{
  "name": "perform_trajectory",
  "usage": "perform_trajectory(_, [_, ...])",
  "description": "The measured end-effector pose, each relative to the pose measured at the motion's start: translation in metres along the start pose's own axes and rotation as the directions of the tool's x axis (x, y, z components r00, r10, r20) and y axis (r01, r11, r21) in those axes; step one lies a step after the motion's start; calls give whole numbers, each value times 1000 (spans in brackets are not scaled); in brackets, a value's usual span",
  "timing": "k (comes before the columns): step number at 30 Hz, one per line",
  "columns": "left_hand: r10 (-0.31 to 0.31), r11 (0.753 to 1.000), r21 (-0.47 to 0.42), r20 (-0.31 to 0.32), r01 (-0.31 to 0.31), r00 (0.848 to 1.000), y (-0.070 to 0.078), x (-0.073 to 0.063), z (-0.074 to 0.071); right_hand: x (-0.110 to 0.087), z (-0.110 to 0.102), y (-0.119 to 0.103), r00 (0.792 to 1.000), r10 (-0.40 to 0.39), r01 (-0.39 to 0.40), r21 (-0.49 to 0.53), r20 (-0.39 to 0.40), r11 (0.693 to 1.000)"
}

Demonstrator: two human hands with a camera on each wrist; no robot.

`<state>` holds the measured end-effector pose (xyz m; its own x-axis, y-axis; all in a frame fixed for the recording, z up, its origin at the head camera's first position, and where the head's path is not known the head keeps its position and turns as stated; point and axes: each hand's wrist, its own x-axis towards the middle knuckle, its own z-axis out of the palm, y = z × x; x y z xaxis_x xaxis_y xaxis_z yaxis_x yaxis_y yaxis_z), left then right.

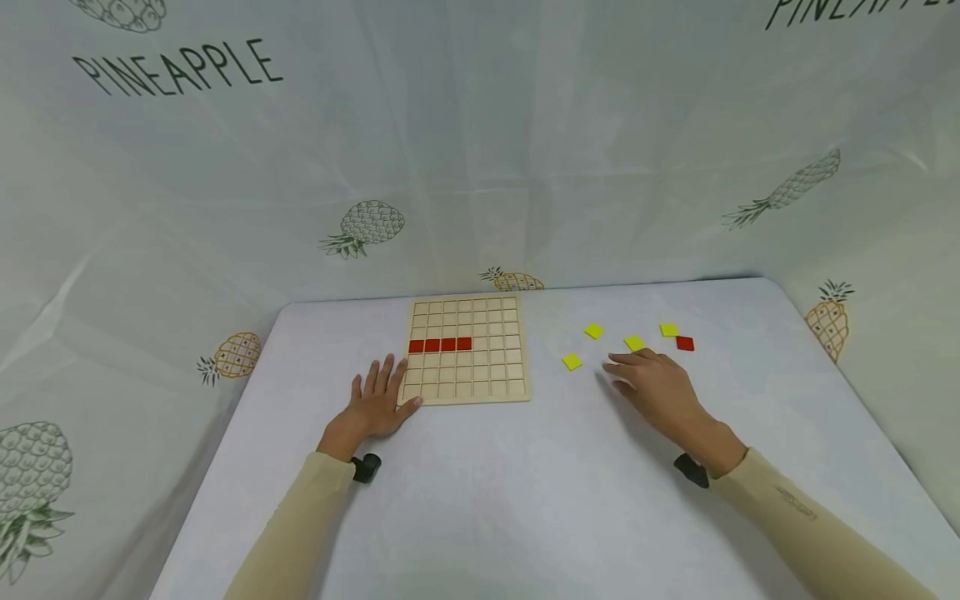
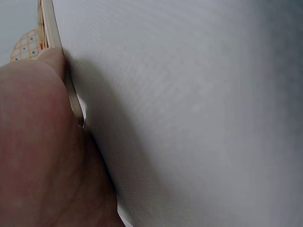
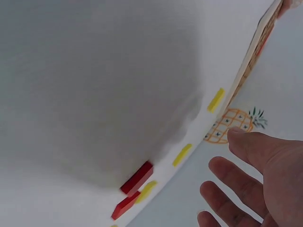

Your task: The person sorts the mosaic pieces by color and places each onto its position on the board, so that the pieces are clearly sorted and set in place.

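A pale wooden grid board [image 1: 498,369] lies on the table, with several red square tiles [image 1: 448,344] side by side in one row from its left edge. My left hand [image 1: 375,408] rests with spread fingers at the board's front left corner; its thumb [image 2: 52,61] lies along the edge. Over the table to the right, my right hand [image 1: 660,396] hovers with loosely bent fingers and nothing between them. Yellow square tiles [image 1: 572,362] lie around its fingertips. Two loose red tiles [image 3: 137,178] show in the right wrist view; from the head, my hand hides one.
Loose tiles are scattered right of the board, with one red tile [image 1: 685,343] touching a yellow tile [image 1: 669,330] at the back. Behind the white table [image 1: 510,500] hangs a curtain [image 1: 450,125] printed with pineapples. Each wrist carries a black camera [image 1: 366,468].
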<state>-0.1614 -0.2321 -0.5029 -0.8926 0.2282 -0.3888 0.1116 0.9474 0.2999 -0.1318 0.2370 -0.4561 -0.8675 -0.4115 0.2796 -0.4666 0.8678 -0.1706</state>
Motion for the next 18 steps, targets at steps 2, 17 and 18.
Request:
perform_trajectory(2, [-1, 1000, -2, -1, 1, 1000, 0, 0, 0, -5, -1, 4, 1000, 5, -5, -2, -2, 1000])
perform_trajectory(17, [8, 1000, -13, -12, -8, 1000, 1, -2, 0, -42, -9, 32, 999, 42, -42, -18, -3, 999])
perform_trajectory(18, [8, 1000, -12, -13, -8, 1000, 1, -2, 0, -43, -10, 33, 999, 42, -43, -18, -6, 999])
